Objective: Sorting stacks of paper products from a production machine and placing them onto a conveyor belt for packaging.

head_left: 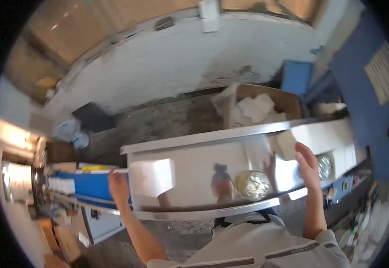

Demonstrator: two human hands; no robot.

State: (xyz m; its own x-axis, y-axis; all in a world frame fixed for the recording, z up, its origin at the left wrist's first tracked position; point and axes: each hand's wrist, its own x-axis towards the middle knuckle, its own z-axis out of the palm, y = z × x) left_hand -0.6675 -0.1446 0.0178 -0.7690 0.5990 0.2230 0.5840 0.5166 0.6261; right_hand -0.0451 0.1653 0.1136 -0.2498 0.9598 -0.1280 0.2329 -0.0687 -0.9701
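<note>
Reaching right hand [309,165] to white boxes [322,137], left hand [119,186] beside blue belt [92,184]
Cannot tell if gripping with either; best to press flat sides lightly.

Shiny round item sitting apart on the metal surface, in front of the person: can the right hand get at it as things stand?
Probably yes: the right hand is a little to the right of the shiny round item, and only the reflective metal surface seems to lie between them.
</note>
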